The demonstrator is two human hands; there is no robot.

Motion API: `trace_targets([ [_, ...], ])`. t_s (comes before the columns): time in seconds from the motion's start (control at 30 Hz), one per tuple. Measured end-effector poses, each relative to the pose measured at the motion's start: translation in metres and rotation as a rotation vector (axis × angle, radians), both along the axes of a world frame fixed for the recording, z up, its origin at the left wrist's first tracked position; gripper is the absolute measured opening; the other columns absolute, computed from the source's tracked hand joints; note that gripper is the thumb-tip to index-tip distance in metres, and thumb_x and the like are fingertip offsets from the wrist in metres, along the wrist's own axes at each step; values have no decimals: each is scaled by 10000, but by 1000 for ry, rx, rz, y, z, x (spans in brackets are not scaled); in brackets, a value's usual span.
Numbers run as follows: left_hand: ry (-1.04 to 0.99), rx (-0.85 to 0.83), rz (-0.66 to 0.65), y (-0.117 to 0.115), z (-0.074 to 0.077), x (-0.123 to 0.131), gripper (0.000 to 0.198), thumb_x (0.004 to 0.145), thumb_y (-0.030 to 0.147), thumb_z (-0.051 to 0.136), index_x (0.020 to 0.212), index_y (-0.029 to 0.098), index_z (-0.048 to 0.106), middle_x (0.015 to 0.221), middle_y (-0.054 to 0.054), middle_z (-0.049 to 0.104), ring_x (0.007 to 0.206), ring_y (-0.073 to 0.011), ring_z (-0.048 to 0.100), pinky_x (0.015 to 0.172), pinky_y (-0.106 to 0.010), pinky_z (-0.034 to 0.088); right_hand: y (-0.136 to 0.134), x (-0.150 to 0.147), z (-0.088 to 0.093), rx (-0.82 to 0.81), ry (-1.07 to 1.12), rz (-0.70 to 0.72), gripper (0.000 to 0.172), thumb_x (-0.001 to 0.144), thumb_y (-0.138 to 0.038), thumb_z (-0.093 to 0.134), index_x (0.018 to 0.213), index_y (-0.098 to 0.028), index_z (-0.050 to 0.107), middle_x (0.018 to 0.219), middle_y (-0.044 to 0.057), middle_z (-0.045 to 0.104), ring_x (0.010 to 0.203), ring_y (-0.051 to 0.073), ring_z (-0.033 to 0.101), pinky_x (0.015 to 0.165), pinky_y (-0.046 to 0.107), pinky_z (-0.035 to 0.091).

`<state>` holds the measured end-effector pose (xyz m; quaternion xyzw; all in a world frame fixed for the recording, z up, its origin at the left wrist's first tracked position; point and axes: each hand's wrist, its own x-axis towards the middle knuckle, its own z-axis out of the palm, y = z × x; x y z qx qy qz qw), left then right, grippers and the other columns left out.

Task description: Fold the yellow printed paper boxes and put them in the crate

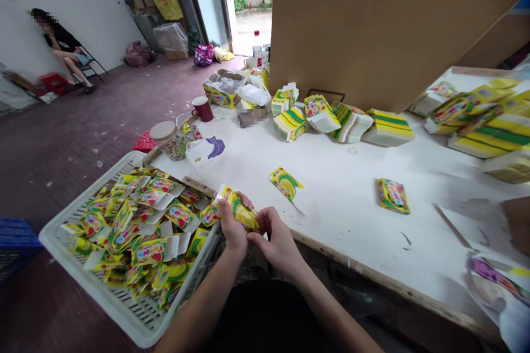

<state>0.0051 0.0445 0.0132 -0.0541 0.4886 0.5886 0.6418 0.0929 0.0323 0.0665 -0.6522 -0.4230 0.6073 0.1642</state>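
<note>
My left hand [232, 233] is wrapped round a small yellow-and-green printed carton [239, 211], held at the table's front edge. One white flap stands out at its far left end. My right hand [276, 238] has its fingers closed at the carton's near right end; the exact grip there is partly hidden. Left of my hands, a white plastic basket [93, 306] holds a heap of similar cartons [153, 252], many with white flaps sticking out. A flat carton [286, 183] lies on the table beyond my hands. Farther right lies a closed-looking carton [393, 196].
Stacks of flat cartons [389, 128] line the back of the white table [335, 176] before a large cardboard sheet [351, 27]. A maroon mug [202, 109] and a jar [174, 146] stand at the left. A person [62, 38] sits by the wall.
</note>
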Motion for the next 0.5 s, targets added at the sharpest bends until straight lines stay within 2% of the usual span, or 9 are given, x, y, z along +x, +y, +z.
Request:
trace_targets([
  [0.07,62,6,-66,-3,0,-2,557,748,752,519,803,198,491,685,25,490,623,-109,496,629,-231,468,3,4,-1,-10,-36,-39,345,693,-186,706,933,-232,463,697,-56,536,649,149,509,600,269,392],
  [0.13,111,31,-157,-4,2,-5,532,665,621,728,917,189,545,808,-2,586,733,-129,566,702,-243,491,7,11,-3,-11,-18,-109,371,701,-227,720,980,-234,476,682,-61,541,628,148,513,581,263,389],
  [0.2,142,63,-240,-4,3,-9,552,608,460,833,1006,187,565,903,-20,641,821,-155,608,756,-264,505,11,19,-4,2,12,-142,319,739,-289,707,992,-228,522,756,-31,593,672,153,546,618,272,423],
  [0.27,179,70,-293,-4,2,-12,449,641,390,823,958,174,590,872,-19,666,793,-161,625,739,-277,515,13,27,-4,12,1,-112,214,799,-340,654,951,-210,577,820,2,635,714,161,574,657,282,451],
  [0.37,257,54,-341,-7,-3,-14,281,735,382,747,835,156,615,781,-23,680,718,-169,636,704,-300,528,16,35,-3,35,-91,-19,171,837,-359,599,816,-190,597,712,1,626,632,157,557,586,269,441],
  [0.43,301,54,-361,-8,-4,-18,285,767,375,718,920,154,624,858,-49,697,797,-200,660,777,-347,537,18,41,-3,111,-196,33,147,850,-329,588,813,-189,609,695,3,631,614,161,557,576,273,443],
  [0.5,424,78,-331,-7,0,-24,450,759,353,734,1129,169,556,1119,-100,661,1044,-238,629,949,-400,487,22,46,-2,289,-377,113,107,875,-269,568,876,-197,647,779,28,669,709,191,591,656,308,472],
])
